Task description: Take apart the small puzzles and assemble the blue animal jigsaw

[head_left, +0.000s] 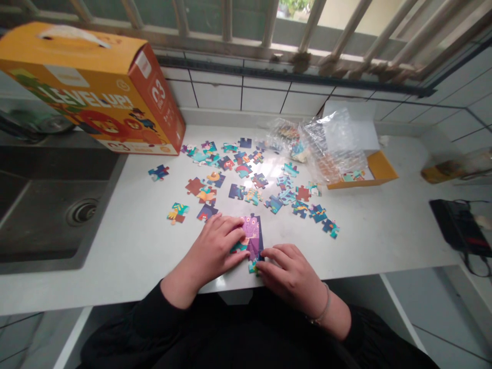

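Note:
My left hand (221, 242) lies over the left side of a small joined group of jigsaw pieces (252, 233), purple with a dark blue right edge, near the counter's front. Its fingers are stretched out and its thumb is apart, resting on the pieces. At the lower right of the group, my right hand (289, 271) has its fingertips closed on a puzzle piece (253, 267) with teal and yellow on it. The fingers partly cover that piece, so I cannot tell whether it is fully joined. A dark piece with a red patch (206, 211) lies just beyond my left hand.
Loose puzzle pieces (237, 191) are scattered across the white counter (142, 246). A large orange box (103, 97) stands back left beside the sink (46, 215). Clear plastic bags (334, 143) lie on an open yellow box (378, 171) at right. A black device (461, 225) sits far right.

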`<action>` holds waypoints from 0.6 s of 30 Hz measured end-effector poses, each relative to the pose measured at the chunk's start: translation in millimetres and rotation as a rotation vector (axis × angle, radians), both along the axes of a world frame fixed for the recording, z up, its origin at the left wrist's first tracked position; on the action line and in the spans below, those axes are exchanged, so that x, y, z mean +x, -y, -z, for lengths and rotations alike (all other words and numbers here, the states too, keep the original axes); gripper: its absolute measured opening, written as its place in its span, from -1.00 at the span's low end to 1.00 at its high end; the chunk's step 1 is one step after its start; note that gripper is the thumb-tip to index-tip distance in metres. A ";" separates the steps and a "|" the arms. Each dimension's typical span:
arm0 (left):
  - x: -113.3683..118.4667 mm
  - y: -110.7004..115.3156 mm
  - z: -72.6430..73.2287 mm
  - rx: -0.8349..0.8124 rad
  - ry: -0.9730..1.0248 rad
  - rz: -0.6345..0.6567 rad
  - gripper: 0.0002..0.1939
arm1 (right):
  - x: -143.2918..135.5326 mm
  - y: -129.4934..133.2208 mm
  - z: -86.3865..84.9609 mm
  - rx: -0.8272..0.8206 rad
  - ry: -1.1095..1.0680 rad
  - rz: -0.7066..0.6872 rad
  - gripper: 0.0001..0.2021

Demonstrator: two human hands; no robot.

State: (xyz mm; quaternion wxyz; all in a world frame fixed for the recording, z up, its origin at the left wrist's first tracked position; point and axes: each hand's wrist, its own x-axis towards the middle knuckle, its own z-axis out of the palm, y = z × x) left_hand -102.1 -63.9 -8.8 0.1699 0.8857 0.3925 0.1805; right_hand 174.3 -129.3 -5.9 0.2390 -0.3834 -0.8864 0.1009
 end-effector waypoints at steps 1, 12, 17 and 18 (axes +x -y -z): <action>0.4 -0.1 0.3 0.000 0.000 -0.003 -0.74 | 1.9 -5.6 -3.3 0.009 0.000 0.018 -0.84; 9.7 -0.7 2.6 0.005 0.032 -0.007 -0.78 | 50.7 -166.5 -28.4 -0.142 0.317 0.600 -0.63; 7.9 -0.6 4.7 -0.018 0.032 -0.020 -0.76 | 51.8 -215.3 -28.6 -0.261 0.395 0.670 -0.54; 7.3 -0.7 4.9 -0.023 0.035 -0.019 -0.76 | 52.2 -220.0 -28.7 -0.276 0.396 0.672 -0.53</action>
